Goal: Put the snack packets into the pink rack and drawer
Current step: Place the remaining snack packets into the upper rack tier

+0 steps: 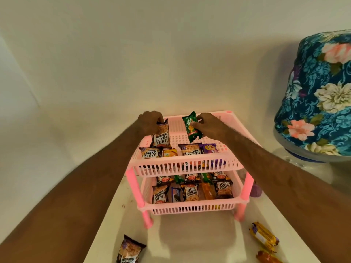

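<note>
- From the head view, we see the left hand (pixel 150 121) pinching a salted peanuts packet (pixel 161 136) by its top edge, over the left of the pink rack's (pixel 182 164) upper tray.
- The right hand (pixel 209 126) grips a green snack packet (pixel 191 127) over the tray's middle.
- Both trays already hold packets in rows.
- On the white table (pixel 190 242), another peanuts packet (pixel 130 250) lies near left and a yellow biscuit packet (pixel 264 236) near right.
- We see a floral-covered container (pixel 319 95) at far right.

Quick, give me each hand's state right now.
Left hand: pinching a salted peanuts packet by its top.
Right hand: holding a green snack packet.
</note>
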{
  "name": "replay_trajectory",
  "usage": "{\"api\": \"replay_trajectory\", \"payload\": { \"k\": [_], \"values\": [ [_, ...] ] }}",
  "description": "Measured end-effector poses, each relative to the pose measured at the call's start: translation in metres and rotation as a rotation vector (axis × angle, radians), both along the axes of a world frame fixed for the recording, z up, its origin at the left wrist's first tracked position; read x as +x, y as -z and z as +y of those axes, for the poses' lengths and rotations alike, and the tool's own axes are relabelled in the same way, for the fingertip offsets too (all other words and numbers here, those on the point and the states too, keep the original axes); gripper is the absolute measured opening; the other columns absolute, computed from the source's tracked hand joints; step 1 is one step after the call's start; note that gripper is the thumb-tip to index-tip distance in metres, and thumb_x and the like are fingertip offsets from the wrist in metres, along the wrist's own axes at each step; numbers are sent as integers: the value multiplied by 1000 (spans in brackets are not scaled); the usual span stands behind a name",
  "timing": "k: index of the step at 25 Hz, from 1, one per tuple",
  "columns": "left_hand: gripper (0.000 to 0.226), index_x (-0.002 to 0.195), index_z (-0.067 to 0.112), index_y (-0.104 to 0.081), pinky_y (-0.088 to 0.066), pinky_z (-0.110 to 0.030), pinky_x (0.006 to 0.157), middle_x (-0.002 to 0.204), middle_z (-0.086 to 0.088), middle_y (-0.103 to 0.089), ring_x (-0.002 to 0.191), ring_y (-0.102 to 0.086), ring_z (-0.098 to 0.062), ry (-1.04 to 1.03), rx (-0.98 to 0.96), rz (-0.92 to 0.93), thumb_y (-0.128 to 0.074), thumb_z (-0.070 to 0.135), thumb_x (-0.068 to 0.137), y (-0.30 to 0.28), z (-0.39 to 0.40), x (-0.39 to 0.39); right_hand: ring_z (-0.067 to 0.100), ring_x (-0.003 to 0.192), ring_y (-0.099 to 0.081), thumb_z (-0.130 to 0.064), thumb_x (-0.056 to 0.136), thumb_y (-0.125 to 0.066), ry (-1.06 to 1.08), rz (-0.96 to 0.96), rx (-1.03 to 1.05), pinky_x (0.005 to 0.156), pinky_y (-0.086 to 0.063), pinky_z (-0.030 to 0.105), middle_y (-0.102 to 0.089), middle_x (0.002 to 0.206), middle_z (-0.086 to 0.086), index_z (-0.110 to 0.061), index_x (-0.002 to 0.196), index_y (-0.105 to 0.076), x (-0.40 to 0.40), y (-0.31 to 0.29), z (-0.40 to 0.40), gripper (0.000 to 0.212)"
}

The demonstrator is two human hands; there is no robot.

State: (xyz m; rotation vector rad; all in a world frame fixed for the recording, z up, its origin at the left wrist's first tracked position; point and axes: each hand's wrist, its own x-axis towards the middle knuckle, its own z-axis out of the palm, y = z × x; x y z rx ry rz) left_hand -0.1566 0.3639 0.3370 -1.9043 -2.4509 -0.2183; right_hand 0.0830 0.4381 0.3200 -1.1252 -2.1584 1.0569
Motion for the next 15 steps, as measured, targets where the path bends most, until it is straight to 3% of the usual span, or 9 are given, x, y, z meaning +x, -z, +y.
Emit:
{"api": "replay_trajectory", "payload": {
  "k": [2,4,6,9,12,15],
  "values": [
    [50,134,18,-57,-47,-44,103,139,-8,-58,127,-51,-31,-14,-47,59,-74,15,87,10,9,-4,24,93,-73,-31,100,-61,-1,-27,-29,80,-63,43,-69,117,15,-4,133,-51,-12,4,7,44],
    [60,145,18,-49,-44,-46,106,146,-10,-48,133,-43,-34,-20,-26,162,-72,14,89,20,13,-5,28,96,-72,-30,100,-61,-5,-49,-44,83,-62,49,-68,118,18,-3,133,-49,-24,7,12,43],
    [60,146,19,-49,-45,-44,107,149,-9,-47,133,-45,-32,1,-39,198,-69,7,91,32,14,-6,30,97,-72,-29,101,-60,1,-88,-47,82,-62,49,-66,119,18,-4,133,-45,-35,10,15,44],
    [47,146,17,-52,-41,-42,112,152,-7,-50,135,-50,-27,4,-245,46,-60,17,100,49,13,-11,30,104,-68,-26,102,-58,4,-138,-48,82,-62,44,-62,124,20,-4,136,-38,-53,11,20,45],
    [44,146,15,-51,-39,-41,112,153,-8,-49,136,-50,-27,2,-268,-29,-56,20,102,51,10,-16,28,104,-61,-23,103,-55,11,-222,-41,66,-53,35,-57,131,23,0,144,-28,-70,13,23,54],
    [47,146,20,-50,-44,-41,109,153,-6,-49,133,-52,-26,-39,-171,-86,-54,11,100,46,2,-14,32,124,-56,-21,104,-53,2,-283,-25,90,-51,37,-51,142,25,7,151,-16,-83,20,23,66]
  ]
}}
